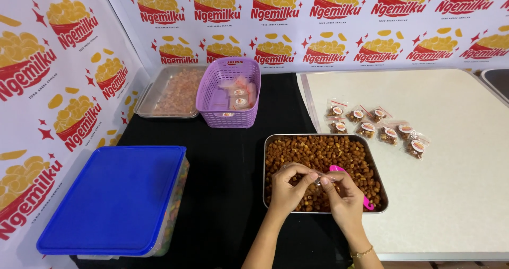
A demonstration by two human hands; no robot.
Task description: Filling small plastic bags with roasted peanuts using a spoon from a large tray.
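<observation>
Between your fingertips you pinch a small clear plastic bag point(319, 179), crumpled and hard to make out, just above the brown coated snacks. A pink scoop point(339, 170) lies beside it on the snacks in the steel tray point(324, 137).

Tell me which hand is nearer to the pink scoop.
Right. The right hand lies over the pink scoop in the metal tray; the left hand is beside it, farther left.
</observation>
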